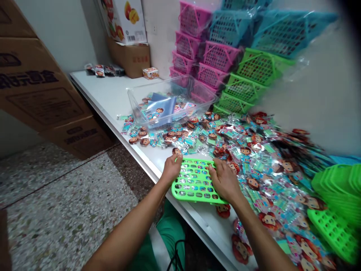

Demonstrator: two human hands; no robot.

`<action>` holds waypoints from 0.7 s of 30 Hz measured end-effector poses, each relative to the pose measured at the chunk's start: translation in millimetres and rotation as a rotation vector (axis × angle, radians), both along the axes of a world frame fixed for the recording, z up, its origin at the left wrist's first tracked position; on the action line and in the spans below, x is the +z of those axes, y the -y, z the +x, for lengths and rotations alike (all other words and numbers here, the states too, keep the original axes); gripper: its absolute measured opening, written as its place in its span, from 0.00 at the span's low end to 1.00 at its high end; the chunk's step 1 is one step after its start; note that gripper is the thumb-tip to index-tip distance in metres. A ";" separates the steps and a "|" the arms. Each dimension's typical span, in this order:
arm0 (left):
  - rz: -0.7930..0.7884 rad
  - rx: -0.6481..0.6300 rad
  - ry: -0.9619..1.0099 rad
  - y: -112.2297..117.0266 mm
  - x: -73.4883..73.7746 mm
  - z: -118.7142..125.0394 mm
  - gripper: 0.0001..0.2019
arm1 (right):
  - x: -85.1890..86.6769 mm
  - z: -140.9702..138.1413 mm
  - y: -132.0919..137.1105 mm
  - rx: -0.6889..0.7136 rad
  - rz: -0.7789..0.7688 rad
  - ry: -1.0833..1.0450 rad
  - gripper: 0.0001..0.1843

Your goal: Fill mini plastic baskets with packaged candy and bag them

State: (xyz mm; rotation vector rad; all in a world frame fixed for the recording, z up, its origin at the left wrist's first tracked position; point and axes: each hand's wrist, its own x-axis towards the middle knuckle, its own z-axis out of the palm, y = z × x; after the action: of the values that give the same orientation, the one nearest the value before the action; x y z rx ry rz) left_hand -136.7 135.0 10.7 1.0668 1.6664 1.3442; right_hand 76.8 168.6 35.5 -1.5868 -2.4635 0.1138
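At the front edge of the table I have a bright green perforated plastic basket [194, 180] between my hands, with its holed face toward me. My left hand [171, 168] is closed on its upper left corner. The upper right side is gripped by my right hand [224, 178], the thumb lying over the holed face. Small coloured shapes show through the holes; whether they lie inside or behind it I cannot tell. Just beyond my left fingers is a small packet with a cartoon head [177, 151]. Many similar clear-wrapped packets [254, 162] spread around and beyond my right hand.
Behind the packets stands a clear plastic bin [131, 99] with packets and blue sheets. Stacked pink baskets [216, 56], green baskets [245, 88] and blue baskets [231, 28] line the wall. Nested green baskets [335, 195] sit at right. Cardboard boxes [42, 86] stand left of the table.
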 end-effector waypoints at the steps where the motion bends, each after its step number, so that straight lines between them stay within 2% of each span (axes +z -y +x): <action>1: 0.011 0.006 0.021 0.0 0.1 -0.4 0.16 | 0.2 -0.1 -0.1 -0.001 -0.004 -0.006 0.26; 8: 0.060 0.019 0.141 2.3 -1.1 2.6 0.20 | 5.2 -0.9 1.7 -0.013 -0.075 -0.086 0.26; 15: 0.069 0.005 0.126 -1.8 -2.4 -1.2 0.15 | -0.3 2.9 -1.2 -0.043 -0.101 -0.163 0.26; 21: 0.066 -0.024 0.032 -3.1 1.8 -2.6 0.13 | 7.9 -3.3 -13.8 -0.094 -0.108 0.032 0.28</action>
State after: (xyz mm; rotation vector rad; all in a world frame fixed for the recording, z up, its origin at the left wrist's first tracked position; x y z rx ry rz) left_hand -139.3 138.2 12.5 1.0940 1.5906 1.4016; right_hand 73.5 182.4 43.4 -1.7582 -2.4398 0.2111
